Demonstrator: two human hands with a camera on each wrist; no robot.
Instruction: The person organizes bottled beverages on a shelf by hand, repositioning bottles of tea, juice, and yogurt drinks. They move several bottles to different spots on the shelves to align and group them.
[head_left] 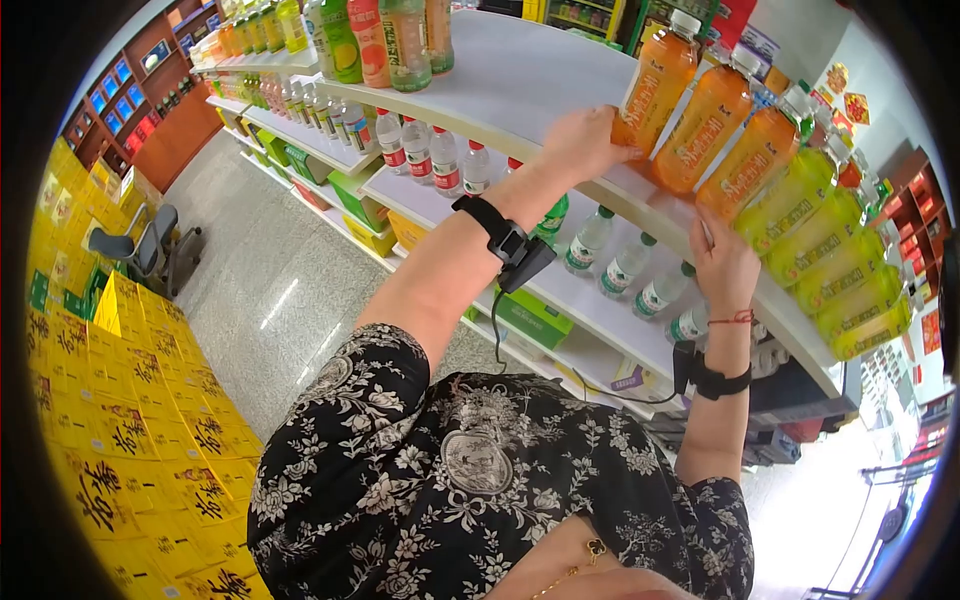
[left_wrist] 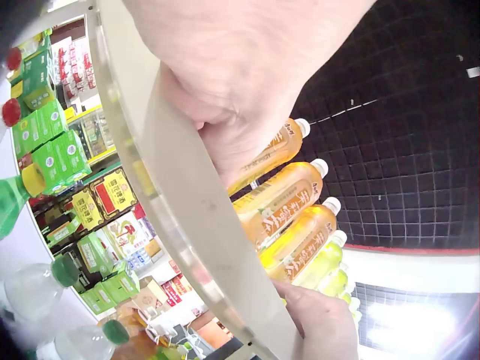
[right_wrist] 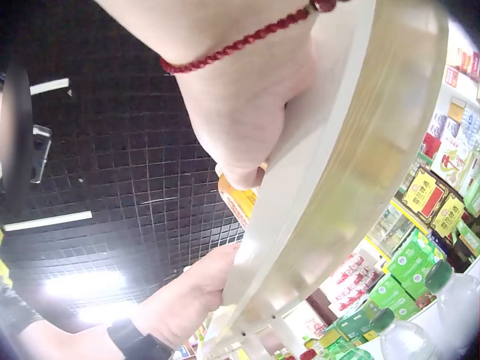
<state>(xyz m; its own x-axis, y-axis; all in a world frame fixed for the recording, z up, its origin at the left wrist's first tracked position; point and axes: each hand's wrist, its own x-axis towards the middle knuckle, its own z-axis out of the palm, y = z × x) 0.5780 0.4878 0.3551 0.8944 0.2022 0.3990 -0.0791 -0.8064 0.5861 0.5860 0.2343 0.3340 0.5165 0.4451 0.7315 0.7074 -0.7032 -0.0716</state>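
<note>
Three orange drink bottles with white caps stand in a row along the front of the top shelf (head_left: 540, 75). My left hand (head_left: 585, 145) holds the lower part of the leftmost orange drink bottle (head_left: 657, 85), thumb in front and other fingers partly hidden behind it. The middle bottle (head_left: 703, 125) stands between the two outer ones. At the base of the third bottle (head_left: 750, 160), my right hand (head_left: 725, 262) rests its fingertips against the front, near the shelf edge. In the right wrist view, this hand (right_wrist: 240, 127) covers most of the orange bottle (right_wrist: 238, 201).
Yellow-green drink bottles (head_left: 840, 260) continue the row to the right. Taller bottles (head_left: 405, 45) stand at the far left of the top shelf. Water bottles (head_left: 590, 240) line the shelf below. Yellow cartons (head_left: 130, 400) are stacked behind at left, near an office chair (head_left: 150, 245).
</note>
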